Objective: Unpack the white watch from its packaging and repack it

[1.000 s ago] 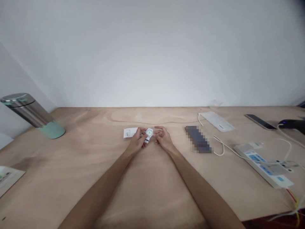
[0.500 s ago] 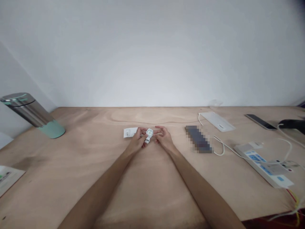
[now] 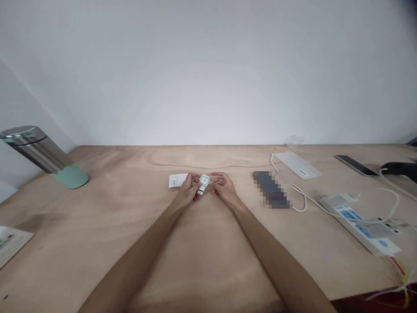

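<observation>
Near the middle of a plywood table (image 3: 208, 243), a white wristwatch (image 3: 204, 180) is pinched at its left edge by the fingers (image 3: 195, 178) of the left hand (image 3: 186, 193), with a paper tag (image 3: 177, 180) showing beyond them. Curled fingertips (image 3: 216, 177) of the right hand (image 3: 225, 189) are held at the watch's right side; contact cannot be told. A pixelated object (image 3: 270, 189) and a power strip (image 3: 358, 226) are placed further right.

The wristwatch (image 3: 201, 191) is white with a pale green dial (image 3: 204, 180), the plywood table (image 3: 208, 159) wavy-grained tan.
</observation>
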The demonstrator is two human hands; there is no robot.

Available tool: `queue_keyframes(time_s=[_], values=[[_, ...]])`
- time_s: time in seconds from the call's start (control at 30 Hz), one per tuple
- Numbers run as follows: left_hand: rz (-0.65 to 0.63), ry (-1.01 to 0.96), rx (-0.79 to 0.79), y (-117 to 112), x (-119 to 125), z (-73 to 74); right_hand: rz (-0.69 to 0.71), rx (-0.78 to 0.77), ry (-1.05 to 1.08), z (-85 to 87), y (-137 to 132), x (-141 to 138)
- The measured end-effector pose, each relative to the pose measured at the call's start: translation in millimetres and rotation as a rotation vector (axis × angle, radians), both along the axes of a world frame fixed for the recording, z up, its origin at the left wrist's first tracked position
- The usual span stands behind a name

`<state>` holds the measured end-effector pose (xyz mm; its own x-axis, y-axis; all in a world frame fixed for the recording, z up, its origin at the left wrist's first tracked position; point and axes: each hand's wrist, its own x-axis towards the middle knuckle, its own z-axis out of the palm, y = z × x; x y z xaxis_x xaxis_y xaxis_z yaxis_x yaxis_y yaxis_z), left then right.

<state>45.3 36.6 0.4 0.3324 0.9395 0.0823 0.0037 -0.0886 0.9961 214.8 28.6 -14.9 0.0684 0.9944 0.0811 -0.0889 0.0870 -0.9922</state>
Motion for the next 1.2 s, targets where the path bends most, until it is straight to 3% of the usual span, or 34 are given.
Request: queue_keyframes(time_s=[0.5,1.2], values=[[-0.016,-0.099,-0.05,0.9,-1.0,4.7,0.02,-0.046,-0.014,4.0,-1.7,-1.8],[-0.016,-0.092,-0.043,-1.2,-1.9,6.2,0.053,-0.04,0.086,10.3,-3.2,0.2]])
